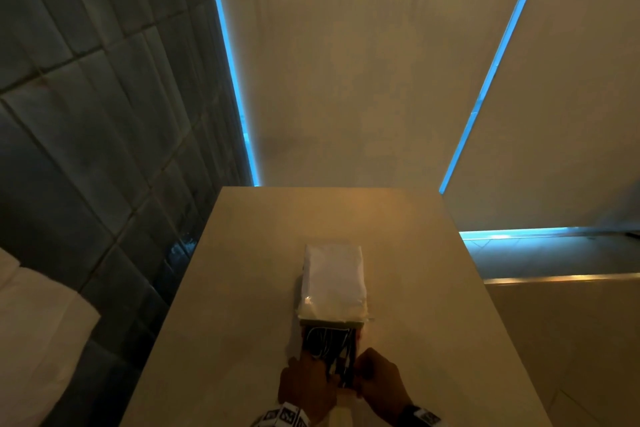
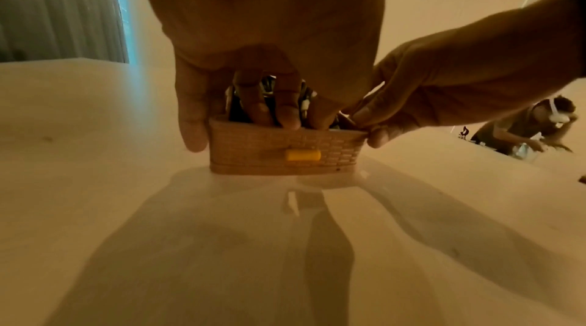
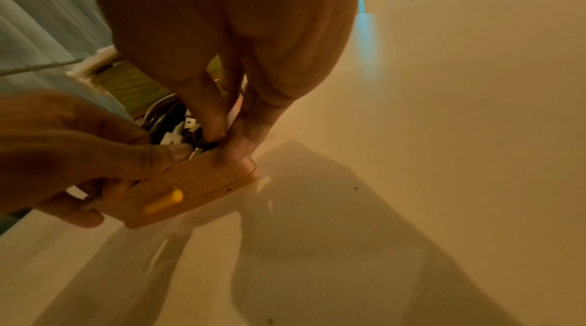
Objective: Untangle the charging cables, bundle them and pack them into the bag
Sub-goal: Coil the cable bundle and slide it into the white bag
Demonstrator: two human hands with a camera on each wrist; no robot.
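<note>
The cables (image 1: 329, 350) are seen packed in the bag (image 2: 247, 148), clasped by the left hand (image 1: 304, 386) and pinched at the rim by the right hand (image 1: 381, 381); only closing is judged left

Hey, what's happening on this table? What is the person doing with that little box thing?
A person is packing black and white charging cables into a small woven-look bag on a pale table. The bag's white lid is flipped open away from them. The left hand grips the bag's near end, with fingers tucked inside on top of the cables. The right hand pinches the rim at the bag's right corner. The cables are inside, and the lid is not yet closed.
</note>
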